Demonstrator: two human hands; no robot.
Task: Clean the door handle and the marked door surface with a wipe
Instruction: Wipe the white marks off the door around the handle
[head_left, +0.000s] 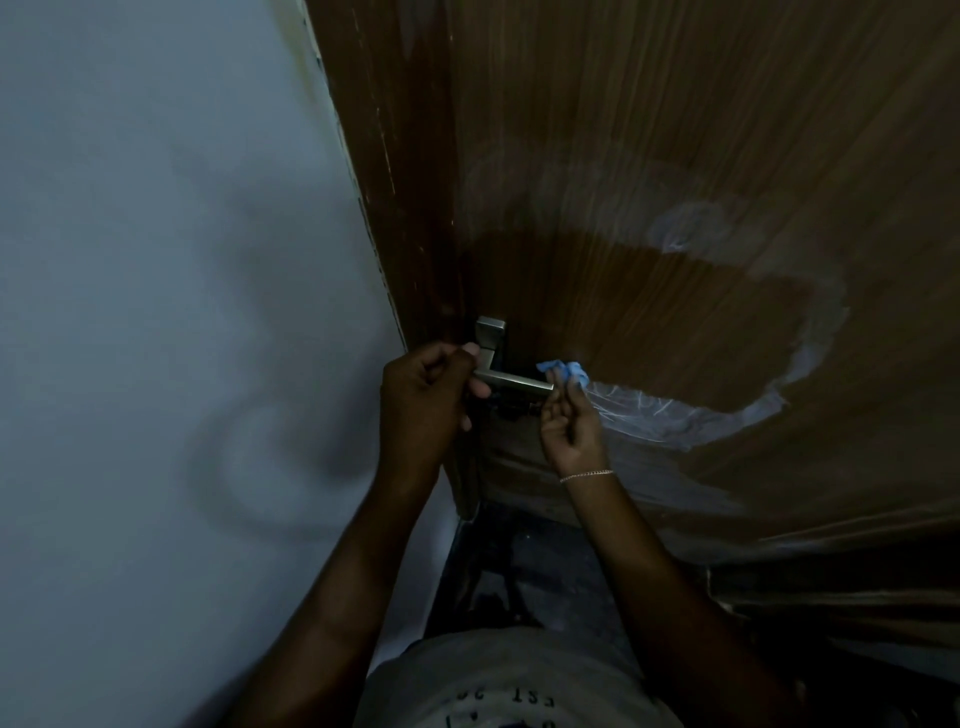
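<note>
Nearest to you, a pale printed T-shirt (498, 686) fills the lower edge. A thin chain bracelet (586, 475) circles your right wrist. Your left hand (423, 397) is closed around the inner end of the lever handle (511, 378), a squared, brushed-metal bar. Your right hand (569, 423) pinches a crumpled blue wipe (566, 371) at the lever's free tip. Beyond, the wood-grain door (675, 130) carries a whitish smeared ring (810, 353). A smooth grey wall (156, 260) lies left.

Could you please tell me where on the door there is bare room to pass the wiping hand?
Free: the brown wooden door right of the blue wipe. Crowded: the silver lever handle, between left hand and right hand.
</note>
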